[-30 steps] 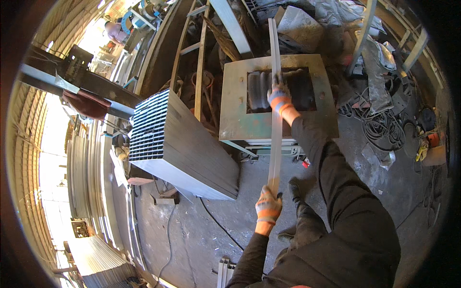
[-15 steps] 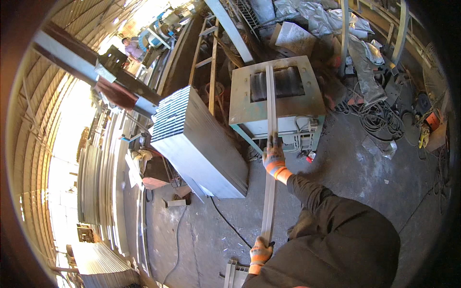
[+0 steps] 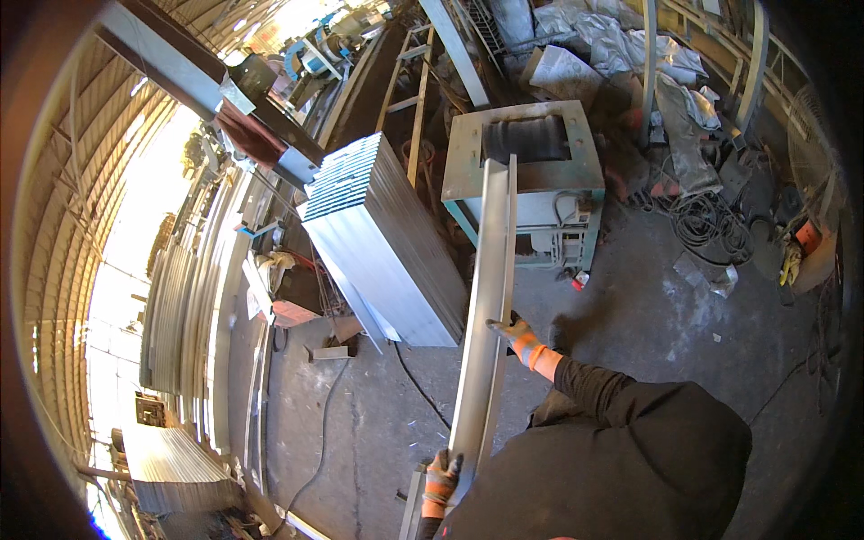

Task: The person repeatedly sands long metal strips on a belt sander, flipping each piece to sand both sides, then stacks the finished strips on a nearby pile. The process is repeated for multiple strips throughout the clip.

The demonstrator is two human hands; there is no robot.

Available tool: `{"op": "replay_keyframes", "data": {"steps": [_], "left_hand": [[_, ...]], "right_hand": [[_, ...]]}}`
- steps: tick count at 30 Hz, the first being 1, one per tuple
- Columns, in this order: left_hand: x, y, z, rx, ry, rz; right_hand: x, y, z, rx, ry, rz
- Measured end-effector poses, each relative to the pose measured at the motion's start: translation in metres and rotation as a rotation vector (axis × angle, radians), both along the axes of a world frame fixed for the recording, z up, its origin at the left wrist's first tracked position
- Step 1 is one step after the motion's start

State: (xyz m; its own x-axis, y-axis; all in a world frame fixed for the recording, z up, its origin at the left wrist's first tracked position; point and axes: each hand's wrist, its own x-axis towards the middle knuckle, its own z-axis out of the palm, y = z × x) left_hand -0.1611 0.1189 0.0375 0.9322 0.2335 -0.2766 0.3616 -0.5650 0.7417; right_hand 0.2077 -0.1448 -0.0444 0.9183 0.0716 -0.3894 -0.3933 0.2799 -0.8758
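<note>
A long silvery metal channel (image 3: pixel 483 297) stretches from near my body toward a greenish box-shaped machine (image 3: pixel 461 171), its hollow side facing up. Gloved in grey and orange, my left hand (image 3: pixel 441 479) is closed around the channel's near end. My right hand (image 3: pixel 519 340) grips the channel's right edge about midway, thumb over the rim and the other fingers mostly hidden beneath. The channel's far end is by the machine's front top edge, short of the black roller (image 3: pixel 526 139) in its opening; whether it touches the machine I cannot tell.
A tall stack of metal profiles (image 3: pixel 396 261) stands left of the channel. Long metal lengths (image 3: pixel 193 315) lie farther left, with another bundle (image 3: pixel 175 459) at lower left. A black cable (image 3: pixel 418 387) crosses the floor. Coiled hoses (image 3: pixel 711 225) lie at right.
The channel has come back off the machine's top toward me and turned, so its hollow now shows. Both hands have moved with it, down and left. The view has shifted slightly.
</note>
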Motion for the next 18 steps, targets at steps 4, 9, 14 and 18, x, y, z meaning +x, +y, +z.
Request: {"op": "replay_keyframes", "data": {"steps": [4,9,14,18], "left_hand": [[0.016,0.036,-0.009,-0.549,0.325,0.232],[0.017,0.018,0.01,-1.012,0.531,0.113],[0.003,-0.026,0.057,-0.827,0.366,-0.22],[0.002,-0.017,0.05,-0.973,0.549,0.016]], "right_hand": [[-0.013,-0.016,-0.028,0.842,0.273,0.044],[-0.019,0.004,-0.049,0.17,-0.586,0.144],[-0.023,0.017,-0.032,0.861,0.212,0.057],[-0.021,0.026,-0.018,0.403,0.021,0.015]]}}
